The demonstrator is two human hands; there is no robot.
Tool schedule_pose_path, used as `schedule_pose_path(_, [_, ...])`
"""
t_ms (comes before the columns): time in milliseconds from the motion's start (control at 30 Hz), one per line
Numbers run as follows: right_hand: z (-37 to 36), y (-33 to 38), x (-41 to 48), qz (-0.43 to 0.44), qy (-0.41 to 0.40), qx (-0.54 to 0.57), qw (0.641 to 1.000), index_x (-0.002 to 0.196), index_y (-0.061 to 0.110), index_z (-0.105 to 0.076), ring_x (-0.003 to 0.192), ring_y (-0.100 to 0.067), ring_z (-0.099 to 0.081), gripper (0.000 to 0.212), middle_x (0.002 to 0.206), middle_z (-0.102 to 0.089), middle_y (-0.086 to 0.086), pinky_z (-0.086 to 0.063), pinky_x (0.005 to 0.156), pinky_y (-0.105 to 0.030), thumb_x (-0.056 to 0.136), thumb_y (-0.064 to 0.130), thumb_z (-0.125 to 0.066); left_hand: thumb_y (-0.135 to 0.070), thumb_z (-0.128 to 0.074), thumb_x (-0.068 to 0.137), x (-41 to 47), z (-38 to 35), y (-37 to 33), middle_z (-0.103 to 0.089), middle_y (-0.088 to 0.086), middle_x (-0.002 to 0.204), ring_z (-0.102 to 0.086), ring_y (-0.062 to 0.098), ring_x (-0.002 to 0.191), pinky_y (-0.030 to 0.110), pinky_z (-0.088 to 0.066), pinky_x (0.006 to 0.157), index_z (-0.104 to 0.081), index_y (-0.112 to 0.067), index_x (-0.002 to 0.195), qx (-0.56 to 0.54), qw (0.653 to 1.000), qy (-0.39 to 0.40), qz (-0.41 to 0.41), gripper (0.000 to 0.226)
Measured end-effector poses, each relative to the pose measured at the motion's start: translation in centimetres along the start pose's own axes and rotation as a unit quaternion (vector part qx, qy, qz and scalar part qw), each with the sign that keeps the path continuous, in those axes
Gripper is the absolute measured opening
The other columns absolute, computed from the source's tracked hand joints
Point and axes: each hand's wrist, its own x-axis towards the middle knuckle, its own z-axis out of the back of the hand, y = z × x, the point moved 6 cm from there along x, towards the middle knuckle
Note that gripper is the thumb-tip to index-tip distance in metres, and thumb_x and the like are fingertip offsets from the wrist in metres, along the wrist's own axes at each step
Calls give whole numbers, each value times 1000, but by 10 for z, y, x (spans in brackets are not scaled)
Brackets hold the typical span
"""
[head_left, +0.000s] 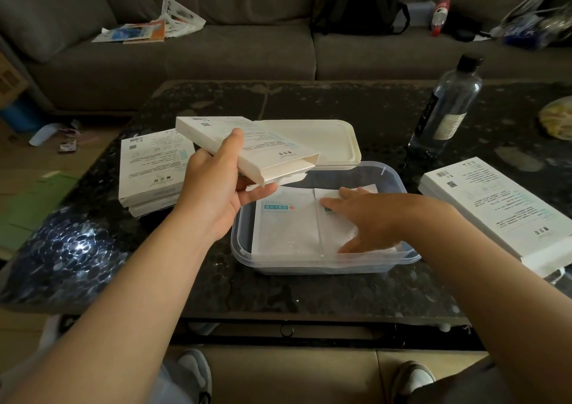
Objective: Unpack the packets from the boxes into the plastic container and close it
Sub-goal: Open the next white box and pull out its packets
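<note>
Two boxes [151, 171] lie stacked on the bench [309, 289]. The left hand [213, 193] grips an open box [247, 146] above the container [325, 261]. Inside it, the right hand [371, 221], fingers spread, presses flat on packets [288, 227]. More boxes [501, 208] lie right.

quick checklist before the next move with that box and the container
1. Box held: ok, left hand grips the open box above the container.
2. Box emptied: cannot tell, its inside is hidden.
3. Packets inside container: ok, packets lie flat on the bottom.
4. Right hand free: not ok, right hand presses on the packets.
5. Lid ready: ok, lid lies behind the container, off.
6. More boxes: ok, stacks wait at left and right.
</note>
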Motion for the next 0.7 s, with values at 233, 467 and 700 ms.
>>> schedule_pose_path(233, [-3, -2, 2, 0, 4, 4, 1000, 157, 37, 2, 154, -28, -6, 99, 168, 2, 3, -19, 120, -48, 86, 62, -62, -40, -62, 103, -2, -2, 0, -74, 3, 123, -78, 22, 101, 32, -64, 60, -56, -23, 140, -4, 1000, 10, -2, 41])
schedule_pose_path(467, [-5, -2, 2, -6, 10, -13, 1000, 157, 37, 5, 154, -28, -4, 99, 168, 6, 3, -19, 120, -50, 87, 66, -58, -39, -60, 104, -6, -5, 0, -76, 2, 120, -79, 20, 98, 31, -63, 58, -58, -21, 137, -6, 1000, 17, 0, 38])
schedule_pose_path(700, [0, 2, -4, -3, -14, 14, 1000, 158, 35, -9, 151, -29, -19, 94, 166, -11, 1, -28, 117, -46, 86, 63, -62, -41, -59, 105, -10, -12, 4, -77, 4, 119, -79, 23, 100, 30, -62, 55, -60, -21, 137, -25, 998, 54, 31, 38])
